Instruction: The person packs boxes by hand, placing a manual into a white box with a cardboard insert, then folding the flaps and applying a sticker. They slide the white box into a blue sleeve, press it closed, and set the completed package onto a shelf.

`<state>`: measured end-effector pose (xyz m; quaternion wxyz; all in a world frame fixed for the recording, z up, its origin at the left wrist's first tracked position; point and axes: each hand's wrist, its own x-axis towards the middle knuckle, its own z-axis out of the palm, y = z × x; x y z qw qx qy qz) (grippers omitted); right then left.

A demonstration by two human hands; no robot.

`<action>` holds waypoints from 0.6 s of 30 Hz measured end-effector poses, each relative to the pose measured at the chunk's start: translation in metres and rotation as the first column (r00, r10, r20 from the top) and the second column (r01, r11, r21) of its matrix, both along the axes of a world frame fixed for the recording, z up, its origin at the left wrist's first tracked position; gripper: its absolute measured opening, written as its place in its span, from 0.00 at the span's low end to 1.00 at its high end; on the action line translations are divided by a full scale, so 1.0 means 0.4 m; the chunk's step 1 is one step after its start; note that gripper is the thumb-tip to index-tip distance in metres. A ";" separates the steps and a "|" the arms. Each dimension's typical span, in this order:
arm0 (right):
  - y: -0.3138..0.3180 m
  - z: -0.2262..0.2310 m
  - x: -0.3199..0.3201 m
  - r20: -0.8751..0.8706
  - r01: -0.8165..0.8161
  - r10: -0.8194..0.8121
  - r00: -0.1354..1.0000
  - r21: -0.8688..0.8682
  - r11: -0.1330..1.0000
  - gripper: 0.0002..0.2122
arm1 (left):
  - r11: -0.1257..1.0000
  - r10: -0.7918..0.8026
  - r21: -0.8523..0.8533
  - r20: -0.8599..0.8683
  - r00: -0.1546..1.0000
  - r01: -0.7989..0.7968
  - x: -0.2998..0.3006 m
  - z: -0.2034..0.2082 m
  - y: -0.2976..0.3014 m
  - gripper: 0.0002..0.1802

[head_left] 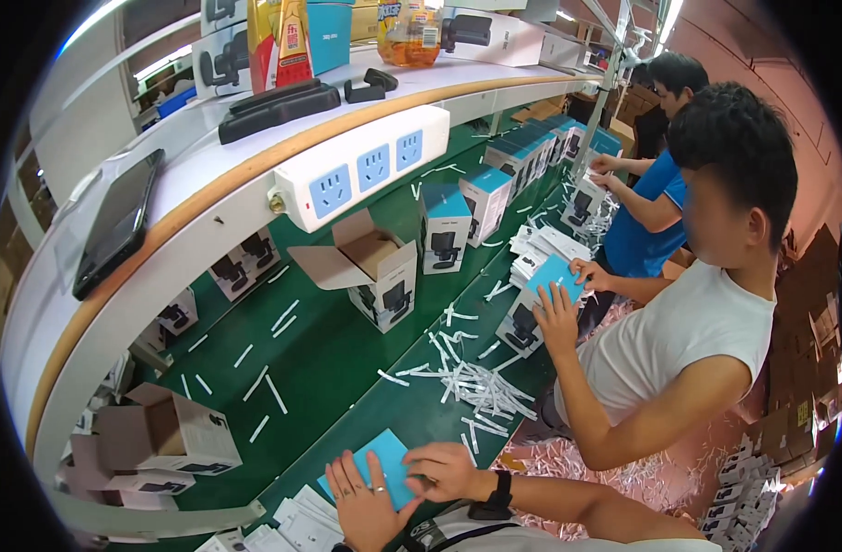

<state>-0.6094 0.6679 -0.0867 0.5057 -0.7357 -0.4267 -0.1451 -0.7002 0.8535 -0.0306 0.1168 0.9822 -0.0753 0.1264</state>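
Observation:
A box with a bright blue top [382,453] lies before me at the near edge of the green bench. My left hand [366,504] rests flat across that top with its fingers stretched out; a ring shows on one finger. At the box's right edge is my right hand [449,471], its fingers curled and pressed together; whatever they may pinch is hidden. White printed leaflets [308,520] are stacked left of my left hand. Beyond my hands spreads a heap of white paper strips [485,386].
An open carton [384,281] stands on the green belt, another open carton [186,437] at left. A socket strip [366,166] hangs under the shelf [200,175], which bears a phone [117,225]. On the right a co-worker in white [660,340] handles a blue-topped box [557,274].

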 end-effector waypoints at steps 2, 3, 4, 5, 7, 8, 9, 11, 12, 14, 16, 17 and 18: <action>0.023 0.008 0.023 0.021 0.077 -0.077 0.997 0.011 0.997 0.20 | 0.998 0.029 -0.056 -0.041 0.999 -0.031 0.011 0.018 -0.005 0.54; 0.036 0.021 0.030 -0.057 0.036 -0.037 0.998 -0.012 0.999 0.20 | 0.992 0.063 -0.106 -0.091 0.994 -0.073 0.008 0.032 -0.001 0.51; 0.049 0.034 0.036 -0.137 -0.005 0.001 0.991 -0.030 1.000 0.21 | 0.981 0.095 -0.153 -0.144 0.985 -0.117 0.005 0.047 0.009 0.48; 0.057 0.044 0.051 -0.214 -0.053 0.042 0.976 -0.045 0.998 0.21 | 0.981 0.099 -0.153 -0.146 0.984 -0.122 0.006 0.061 0.028 0.48; 0.064 0.057 0.067 -0.255 -0.099 0.083 0.963 -0.052 0.994 0.23 | 0.975 0.046 -0.210 -0.119 0.992 -0.070 0.000 0.091 0.092 0.48; 0.066 0.058 0.071 -0.293 -0.151 0.129 0.947 -0.057 0.987 0.24 | 0.970 0.030 -0.235 -0.104 0.994 -0.054 0.000 0.096 0.112 0.49; 0.066 0.058 0.078 -0.332 -0.206 0.177 0.927 -0.057 0.977 0.26 | 0.971 0.048 -0.228 -0.110 0.993 -0.072 0.008 0.096 0.115 0.49; 0.069 0.060 0.091 -0.412 -0.250 0.213 0.886 -0.038 0.967 0.26 | 0.989 0.059 -0.128 -0.128 0.990 -0.075 0.001 0.088 0.108 0.54; 0.066 0.058 0.100 -0.481 -0.265 0.217 0.849 -0.034 0.964 0.26 | 0.994 0.073 -0.073 -0.140 0.987 -0.084 0.000 0.082 0.111 0.56; 0.060 -0.011 0.140 -0.375 -0.146 0.151 0.915 0.042 0.988 0.23 | 0.985 0.077 -0.147 -0.099 0.992 -0.091 0.047 0.056 0.148 0.55; 0.010 -0.094 0.143 -0.888 0.153 0.029 0.459 0.111 0.982 0.19 | 0.955 0.105 -0.277 -0.032 0.994 -0.110 0.125 0.054 0.206 0.53; -0.005 -0.105 0.157 -0.784 0.146 -0.045 0.619 0.058 0.988 0.17 | 0.931 0.186 -0.316 -0.026 0.982 -0.185 0.176 0.067 0.232 0.51; -0.021 -0.123 0.172 -0.641 0.156 -0.113 0.759 0.010 0.988 0.15 | 0.923 0.263 -0.294 0.015 0.965 -0.247 0.236 0.077 0.253 0.51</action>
